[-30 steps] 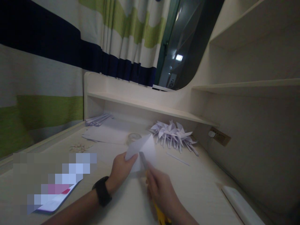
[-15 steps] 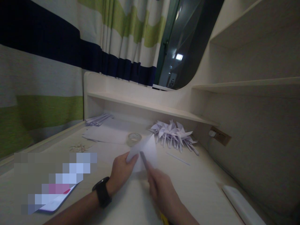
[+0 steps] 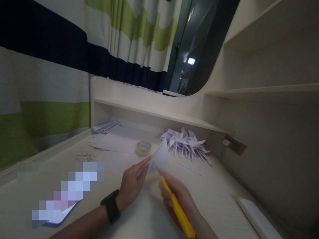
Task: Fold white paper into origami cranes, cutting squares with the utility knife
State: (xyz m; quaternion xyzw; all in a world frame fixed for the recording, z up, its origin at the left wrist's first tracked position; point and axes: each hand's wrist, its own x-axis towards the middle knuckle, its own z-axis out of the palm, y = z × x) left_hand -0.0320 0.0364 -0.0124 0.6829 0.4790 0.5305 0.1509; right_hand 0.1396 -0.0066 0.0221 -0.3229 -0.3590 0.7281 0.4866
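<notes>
My left hand (image 3: 133, 179), with a black watch on its wrist, pinches a white sheet of paper (image 3: 160, 156) along its lower left edge. The paper stands off the table, bent or folded, its tip pointing up. My right hand (image 3: 178, 192) is closed around a yellow utility knife (image 3: 180, 212). The knife's narrow blade reaches to the lower part of the paper; whether it has pierced the sheet is too blurred to tell. Just behind the paper lies a roll of clear tape (image 3: 143, 148).
Several white paper pinwheels (image 3: 184, 142) are heaped at the back right, near a thin white stick (image 3: 189, 168). Flat paper sheets (image 3: 117, 137), paper strips (image 3: 106, 126) and small scraps (image 3: 86, 156) lie back left. A partly blurred-out phone (image 3: 62, 212) is at left, a white bar (image 3: 256, 215) at right.
The knife has turned in my right hand, so its yellow handle now shows along the palm. The paper has tilted, and my left hand has shifted slightly to the right.
</notes>
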